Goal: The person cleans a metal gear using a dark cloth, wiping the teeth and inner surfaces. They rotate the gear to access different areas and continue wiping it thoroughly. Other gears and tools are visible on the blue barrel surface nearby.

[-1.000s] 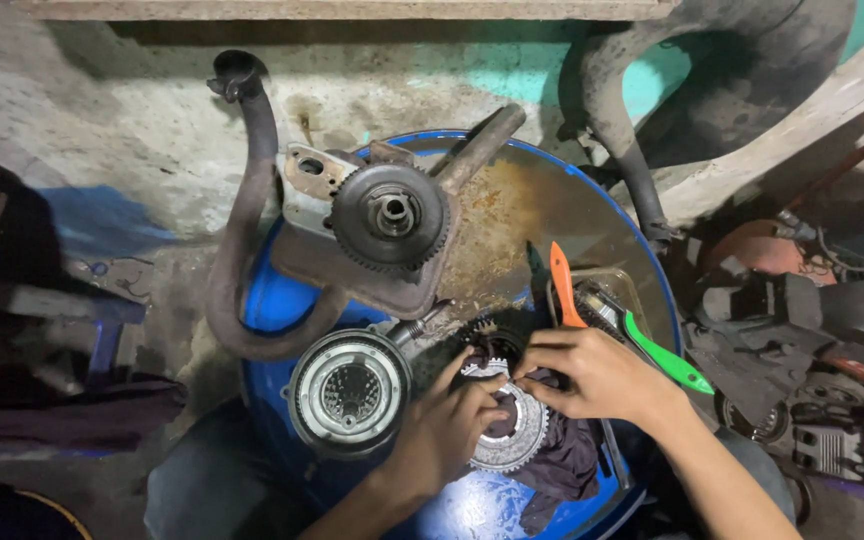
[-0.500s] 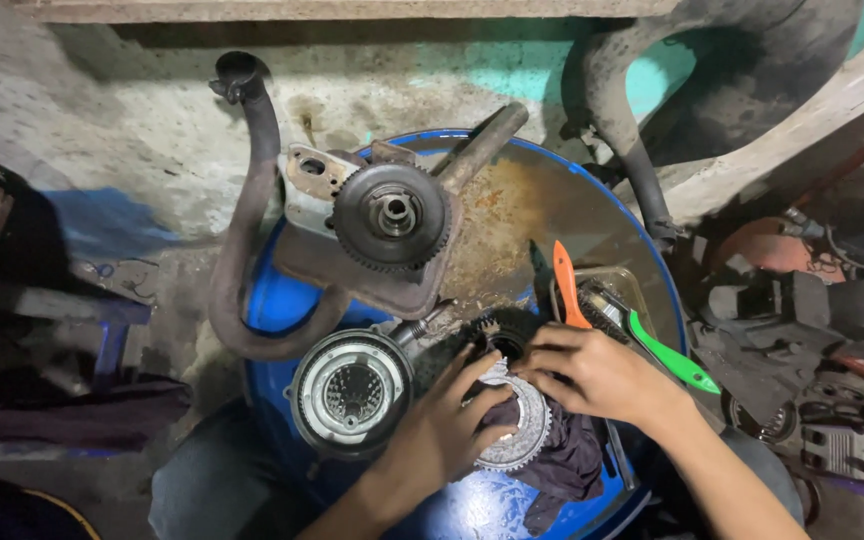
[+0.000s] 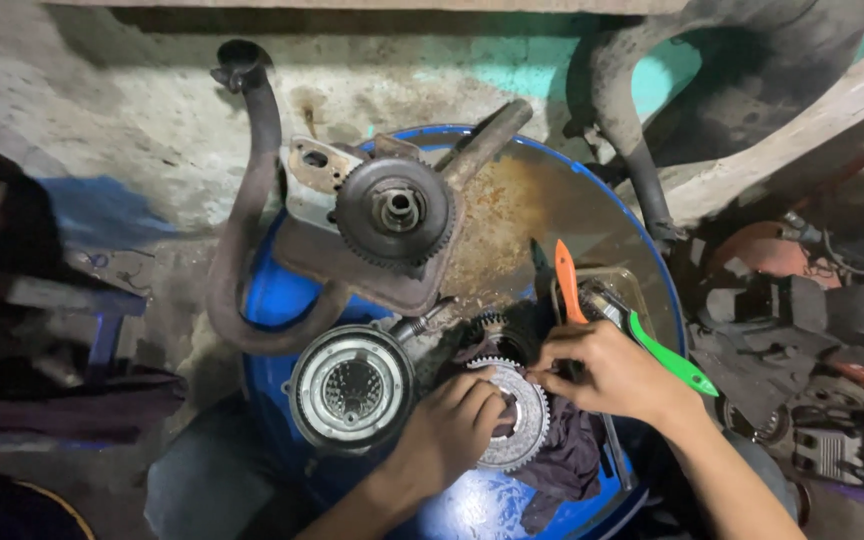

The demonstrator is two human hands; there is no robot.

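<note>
My left hand (image 3: pixel 449 430) presses a dark cloth (image 3: pixel 567 455) against the middle of a flat toothed metal gear (image 3: pixel 517 425) that lies on top of a blue drum (image 3: pixel 262 300). My right hand (image 3: pixel 607 372) grips the gear's upper right rim with its fingertips. Just left of the gear stands a round clutch drum (image 3: pixel 350 387) with a ribbed inner ring. Behind it a larger dark gear (image 3: pixel 395 210) sits on a rusty metal bracket (image 3: pixel 352 265).
An orange-handled tool (image 3: pixel 568 280) and a green-handled tool (image 3: pixel 672 355) lie on the drum by my right hand. A bent exhaust pipe (image 3: pixel 242 200) curves along the drum's left side. Engine parts (image 3: pixel 812 320) crowd the right; a concrete floor (image 3: pixel 102 110) lies behind.
Both hands have stayed on the toothed gear. My left hand has shifted with the cloth over the gear's centre, and my right fingers have moved slightly along its rim.
</note>
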